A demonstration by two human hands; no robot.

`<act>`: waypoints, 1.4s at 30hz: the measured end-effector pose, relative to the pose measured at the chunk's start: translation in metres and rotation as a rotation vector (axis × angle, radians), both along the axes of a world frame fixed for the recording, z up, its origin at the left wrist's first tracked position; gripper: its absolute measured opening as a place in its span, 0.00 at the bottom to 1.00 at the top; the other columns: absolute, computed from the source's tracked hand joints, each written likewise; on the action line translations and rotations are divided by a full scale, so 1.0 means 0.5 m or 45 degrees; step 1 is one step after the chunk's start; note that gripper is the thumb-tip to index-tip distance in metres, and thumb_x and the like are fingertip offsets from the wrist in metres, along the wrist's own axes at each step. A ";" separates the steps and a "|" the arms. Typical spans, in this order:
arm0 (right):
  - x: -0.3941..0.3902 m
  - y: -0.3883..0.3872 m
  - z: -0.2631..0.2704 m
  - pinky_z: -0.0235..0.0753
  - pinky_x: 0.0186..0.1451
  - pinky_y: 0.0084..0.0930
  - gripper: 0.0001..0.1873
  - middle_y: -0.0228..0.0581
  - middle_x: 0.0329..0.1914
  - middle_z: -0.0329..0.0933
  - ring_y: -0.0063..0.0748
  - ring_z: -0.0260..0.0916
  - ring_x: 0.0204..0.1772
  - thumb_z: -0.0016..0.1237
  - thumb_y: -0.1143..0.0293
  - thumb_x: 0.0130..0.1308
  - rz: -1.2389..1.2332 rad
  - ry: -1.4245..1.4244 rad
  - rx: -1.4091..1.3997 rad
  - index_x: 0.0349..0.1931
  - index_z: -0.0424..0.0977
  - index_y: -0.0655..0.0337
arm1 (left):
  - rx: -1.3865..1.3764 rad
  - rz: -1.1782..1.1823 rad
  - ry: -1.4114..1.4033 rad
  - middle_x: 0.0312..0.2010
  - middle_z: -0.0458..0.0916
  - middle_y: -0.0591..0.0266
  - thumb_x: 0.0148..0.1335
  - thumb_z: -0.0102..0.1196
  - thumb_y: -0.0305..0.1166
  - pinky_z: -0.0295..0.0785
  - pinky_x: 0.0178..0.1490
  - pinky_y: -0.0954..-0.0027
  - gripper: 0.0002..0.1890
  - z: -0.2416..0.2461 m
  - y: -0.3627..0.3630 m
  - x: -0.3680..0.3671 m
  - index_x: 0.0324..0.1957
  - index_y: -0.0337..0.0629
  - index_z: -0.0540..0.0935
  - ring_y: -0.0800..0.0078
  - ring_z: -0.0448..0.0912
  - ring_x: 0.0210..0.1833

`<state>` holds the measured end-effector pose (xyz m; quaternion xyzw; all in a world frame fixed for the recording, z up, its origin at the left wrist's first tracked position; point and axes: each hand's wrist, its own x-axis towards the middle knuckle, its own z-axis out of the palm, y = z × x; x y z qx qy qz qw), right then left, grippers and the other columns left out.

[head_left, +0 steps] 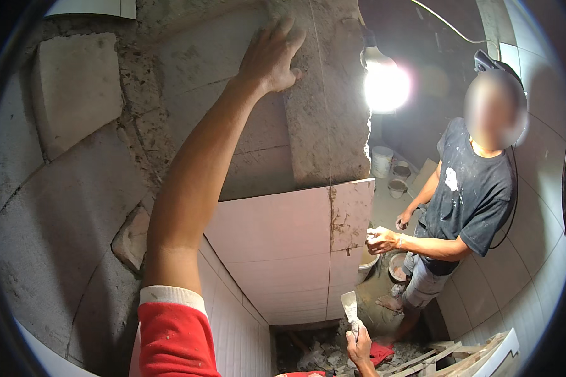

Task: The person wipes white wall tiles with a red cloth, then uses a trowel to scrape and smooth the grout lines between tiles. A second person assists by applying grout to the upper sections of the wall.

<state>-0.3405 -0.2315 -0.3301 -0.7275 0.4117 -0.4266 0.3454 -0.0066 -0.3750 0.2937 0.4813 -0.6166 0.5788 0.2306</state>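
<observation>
My left hand (273, 54) is raised against the rough cement wall (259, 127), its fingers apart and nothing held. In my right hand (359, 346), low in view, is a putty knife (349, 304) with its smeared blade pointing up. Between my hands are pale wall tiles (273, 226), whose top edge meets the bare cement. A narrower tile (351, 214) at the right end of the row is smeared with mortar. A thin string (321, 61) runs down the cement to the tiles.
A co-worker (476, 193) stands at right, one hand at the tiles' edge. A lit bulb (387, 85) hangs by the wall corner. Buckets (382, 160) stand on the floor. Rubble (328, 356) and wooden slats (434, 358) lie below. A concrete block (80, 89) shows in the left wall.
</observation>
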 end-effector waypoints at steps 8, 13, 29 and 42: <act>-0.033 -0.034 -0.023 0.64 0.76 0.45 0.27 0.63 0.70 0.71 0.62 0.66 0.73 0.44 0.61 0.78 -0.020 0.055 -0.042 0.70 0.68 0.68 | 0.160 0.087 0.151 0.82 0.53 0.53 0.62 0.71 0.38 0.59 0.82 0.47 0.40 0.035 -0.003 -0.001 0.75 0.53 0.68 0.54 0.54 0.83; -0.050 -0.042 -0.014 0.69 0.69 0.47 0.26 0.62 0.63 0.74 0.63 0.70 0.66 0.46 0.62 0.75 0.055 0.100 -0.014 0.69 0.68 0.67 | 0.066 0.130 -0.053 0.77 0.64 0.47 0.58 0.72 0.40 0.58 0.80 0.52 0.43 0.054 -0.031 0.063 0.74 0.42 0.69 0.50 0.61 0.79; -0.055 -0.065 0.009 0.76 0.59 0.47 0.27 0.61 0.55 0.77 0.63 0.77 0.57 0.51 0.65 0.72 0.208 0.236 0.120 0.68 0.67 0.66 | 0.375 0.334 0.410 0.80 0.57 0.48 0.52 0.77 0.44 0.53 0.83 0.52 0.59 0.075 -0.087 0.055 0.82 0.51 0.53 0.50 0.54 0.83; -0.071 -0.061 -0.013 0.74 0.62 0.48 0.27 0.65 0.57 0.76 0.66 0.75 0.59 0.50 0.66 0.72 0.153 0.244 0.195 0.67 0.67 0.69 | 0.388 -0.021 0.302 0.82 0.48 0.43 0.45 0.80 0.38 0.50 0.85 0.55 0.64 0.108 -0.164 0.174 0.81 0.47 0.52 0.50 0.47 0.85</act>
